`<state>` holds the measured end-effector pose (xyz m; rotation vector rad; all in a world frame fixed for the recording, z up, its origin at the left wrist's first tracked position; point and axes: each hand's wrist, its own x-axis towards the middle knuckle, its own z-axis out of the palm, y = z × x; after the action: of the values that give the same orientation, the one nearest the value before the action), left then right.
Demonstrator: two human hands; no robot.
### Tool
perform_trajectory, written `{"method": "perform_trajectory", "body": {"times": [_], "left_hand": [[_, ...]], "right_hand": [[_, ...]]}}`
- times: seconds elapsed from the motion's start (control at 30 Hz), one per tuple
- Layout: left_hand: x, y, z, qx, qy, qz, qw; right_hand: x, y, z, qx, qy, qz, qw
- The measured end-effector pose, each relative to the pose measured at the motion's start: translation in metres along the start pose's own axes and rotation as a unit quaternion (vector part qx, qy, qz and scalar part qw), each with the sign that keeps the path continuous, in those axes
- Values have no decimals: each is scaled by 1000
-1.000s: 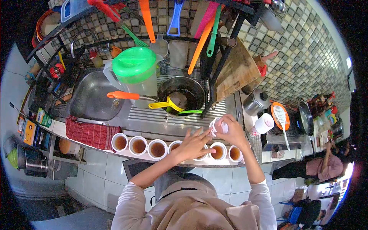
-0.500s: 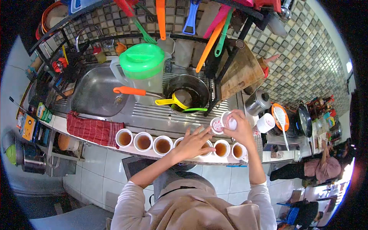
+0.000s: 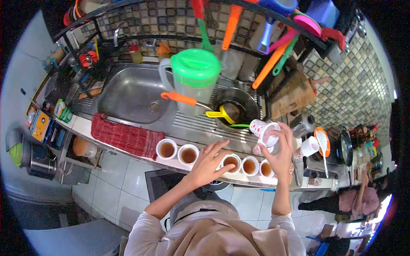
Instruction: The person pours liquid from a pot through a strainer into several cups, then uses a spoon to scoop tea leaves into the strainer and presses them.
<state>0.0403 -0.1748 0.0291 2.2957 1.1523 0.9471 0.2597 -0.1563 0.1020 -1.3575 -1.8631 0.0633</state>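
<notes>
The right hand (image 3: 280,152) has its fingers bent around a white cup with red dots (image 3: 257,127), which is tipped sideways near the dark pot (image 3: 223,97). The left hand (image 3: 206,165) has its fingers spread wide, with no hold on anything (you can't tell if it touches a cup below). White cups of brown drink (image 3: 188,162) line the edge of the table (image 3: 81,126), beside a red cloth (image 3: 124,133).

1. Left hand (image 3: 209,162), 6 o'clock: covers part of cup row (image 3: 188,154), can't count there.
2. Right hand (image 3: 279,151), 3–4 o'clock: hides part of held cup (image 3: 269,137).
3. Person (image 3: 365,200), 4 o'clock: activity too small to tell.
4. Blue item (image 3: 279,4), 1 o'clock: top edge cuts it.
</notes>
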Motion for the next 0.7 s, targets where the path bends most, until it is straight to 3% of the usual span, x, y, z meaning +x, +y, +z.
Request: {"method": "perform_trajectory", "body": {"times": [0.17, 0.3, 0.5, 0.7], "left_hand": [[-46, -20, -56, -27, 100, -51, 993], [-90, -39, -97, -3, 222, -92, 971], [-148, -61, -130, 46, 260, -183, 947], [-201, -86, -141, 59, 191, -211, 957]], "right_hand": [[-3, -53, 55, 74, 68, -77, 992], [-14, -100, 105, 185, 43, -95, 977], [-42, -177, 167, 262, -127, -131, 948], [-71, -231, 217, 246, -254, -148, 923]]}}
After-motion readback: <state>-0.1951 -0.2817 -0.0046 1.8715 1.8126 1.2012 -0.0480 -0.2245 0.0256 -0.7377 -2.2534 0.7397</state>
